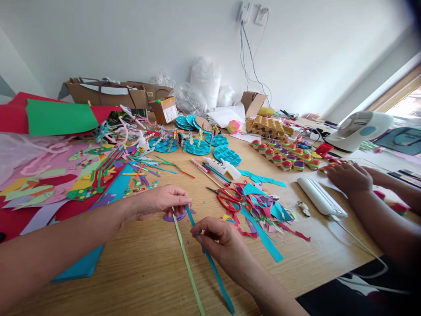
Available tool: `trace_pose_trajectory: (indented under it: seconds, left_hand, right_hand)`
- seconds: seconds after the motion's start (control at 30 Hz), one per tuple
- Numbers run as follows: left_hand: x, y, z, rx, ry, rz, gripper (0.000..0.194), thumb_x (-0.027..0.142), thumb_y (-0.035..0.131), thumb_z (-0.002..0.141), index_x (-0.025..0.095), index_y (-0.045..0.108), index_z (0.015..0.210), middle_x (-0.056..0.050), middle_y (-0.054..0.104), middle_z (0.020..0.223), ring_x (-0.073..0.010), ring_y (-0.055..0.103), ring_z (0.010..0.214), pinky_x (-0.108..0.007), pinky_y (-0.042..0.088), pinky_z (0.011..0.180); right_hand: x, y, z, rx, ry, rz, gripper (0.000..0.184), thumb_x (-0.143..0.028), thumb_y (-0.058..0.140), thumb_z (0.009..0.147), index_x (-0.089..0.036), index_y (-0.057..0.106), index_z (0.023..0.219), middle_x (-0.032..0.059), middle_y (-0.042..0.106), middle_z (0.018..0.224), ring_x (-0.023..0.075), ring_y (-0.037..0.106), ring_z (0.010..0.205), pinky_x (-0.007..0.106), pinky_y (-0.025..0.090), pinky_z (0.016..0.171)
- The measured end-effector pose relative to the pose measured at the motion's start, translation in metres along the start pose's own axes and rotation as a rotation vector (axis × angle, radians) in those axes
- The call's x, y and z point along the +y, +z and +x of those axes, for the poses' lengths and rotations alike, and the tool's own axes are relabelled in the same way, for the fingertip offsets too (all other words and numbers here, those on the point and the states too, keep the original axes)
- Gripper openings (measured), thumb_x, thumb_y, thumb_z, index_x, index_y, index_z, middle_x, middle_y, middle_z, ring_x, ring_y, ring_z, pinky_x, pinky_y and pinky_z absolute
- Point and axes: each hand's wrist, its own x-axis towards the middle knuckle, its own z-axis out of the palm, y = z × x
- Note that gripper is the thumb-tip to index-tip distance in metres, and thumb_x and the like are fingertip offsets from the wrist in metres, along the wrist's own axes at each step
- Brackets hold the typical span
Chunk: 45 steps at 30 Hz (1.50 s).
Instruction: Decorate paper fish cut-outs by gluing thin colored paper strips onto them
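The left hand [161, 201] is pinched closed on the top ends of two paper strips, holding them against a small purple paper piece [174, 216] on the wooden table [138, 267]. The right hand [219, 239] is closed on the blue strip [210, 263], fingertips gripping it just below the left hand. The green strip [187, 261] lies beside it, both running toward the near table edge. Red-handled scissors [226, 198] lie just beyond the right hand, touching a heap of coloured paper scraps [263, 213]. Further back are teal foam discs [210, 147], glue bottles [223, 166] and a painted egg tray [286, 156]. Coloured sheets [66, 175] cover the left side. Another person's hand [348, 177] rests at the right, near a white device [320, 197].
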Motion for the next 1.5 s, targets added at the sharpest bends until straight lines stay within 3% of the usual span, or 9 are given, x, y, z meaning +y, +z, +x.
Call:
trace_pose_trajectory:
  seconds: [0.27, 0.43, 0.6, 0.87, 1.03, 1.33, 1.5]
  left_hand:
    - [-0.003, -0.007, 0.003, 0.022, 0.003, 0.050, 0.022, 0.035, 0.064, 0.068, 0.015, 0.056, 0.072, 0.004, 0.054, 0.060, -0.0085, 0.047, 0.052, -0.019, 0.034, 0.047]
    - [0.000, -0.009, 0.006, 0.117, 0.037, 0.197, 0.022, 0.036, 0.060, 0.069, 0.015, 0.054, 0.068, 0.005, 0.050, 0.058, -0.0084, 0.043, 0.051, -0.019, 0.032, 0.045]
    - [0.002, -0.015, 0.008, 0.145, 0.021, 0.320, 0.025, 0.040, 0.056, 0.067, 0.016, 0.052, 0.065, 0.005, 0.047, 0.055, -0.0092, 0.043, 0.050, -0.020, 0.033, 0.045]
    - [-0.012, -0.030, 0.018, 0.156, 0.025, 0.593, 0.014, 0.029, 0.051, 0.062, 0.016, 0.054, 0.063, 0.004, 0.048, 0.057, -0.0111, 0.043, 0.053, -0.020, 0.032, 0.048]
    - [-0.020, -0.033, 0.023, 0.175, 0.030, 0.691, 0.010, 0.025, 0.050, 0.061, 0.016, 0.056, 0.061, 0.003, 0.052, 0.057, -0.0125, 0.046, 0.058, -0.021, 0.032, 0.050]
    - [-0.023, -0.030, 0.024, 0.194, 0.010, 0.816, 0.008, 0.021, 0.049, 0.063, 0.016, 0.056, 0.061, 0.003, 0.052, 0.055, -0.0123, 0.047, 0.056, -0.020, 0.030, 0.048]
    - [-0.026, -0.029, 0.025, 0.213, 0.013, 0.859, 0.007, 0.019, 0.050, 0.064, 0.017, 0.056, 0.061, 0.003, 0.053, 0.057, -0.0127, 0.048, 0.059, -0.020, 0.031, 0.050]
  right_hand:
    - [0.013, 0.004, 0.006, -0.007, 0.054, 0.097, 0.013, -0.015, 0.054, 0.070, -0.019, 0.063, 0.079, -0.0035, 0.052, 0.060, 0.0081, 0.042, 0.052, 0.019, 0.032, 0.048]
    - [0.012, 0.006, 0.009, -0.032, 0.071, 0.324, 0.025, -0.014, 0.056, 0.069, -0.020, 0.052, 0.094, -0.0059, 0.048, 0.063, 0.0073, 0.041, 0.055, 0.018, 0.031, 0.049]
    - [0.013, 0.008, 0.010, -0.043, 0.123, 0.368, 0.028, -0.013, 0.056, 0.067, -0.020, 0.050, 0.094, -0.0073, 0.047, 0.059, 0.0069, 0.041, 0.052, 0.018, 0.030, 0.047]
    - [0.020, 0.015, 0.013, -0.095, 0.132, 0.120, 0.026, -0.009, 0.055, 0.066, -0.020, 0.058, 0.090, -0.0076, 0.049, 0.056, 0.0070, 0.042, 0.049, 0.018, 0.030, 0.046]
    - [0.011, 0.016, 0.015, -0.111, 0.142, -0.109, 0.032, -0.008, 0.054, 0.067, -0.022, 0.065, 0.093, -0.0064, 0.051, 0.056, 0.0080, 0.045, 0.051, 0.018, 0.030, 0.048]
    - [0.002, 0.019, 0.018, -0.173, 0.145, -0.227, 0.033, -0.009, 0.051, 0.069, -0.021, 0.068, 0.095, -0.0022, 0.060, 0.060, 0.0107, 0.050, 0.054, 0.020, 0.034, 0.051]
    - [0.005, 0.022, 0.021, -0.189, 0.108, -0.240, 0.030, -0.009, 0.049, 0.069, -0.021, 0.068, 0.090, -0.0036, 0.056, 0.057, 0.0089, 0.046, 0.051, 0.018, 0.031, 0.049]
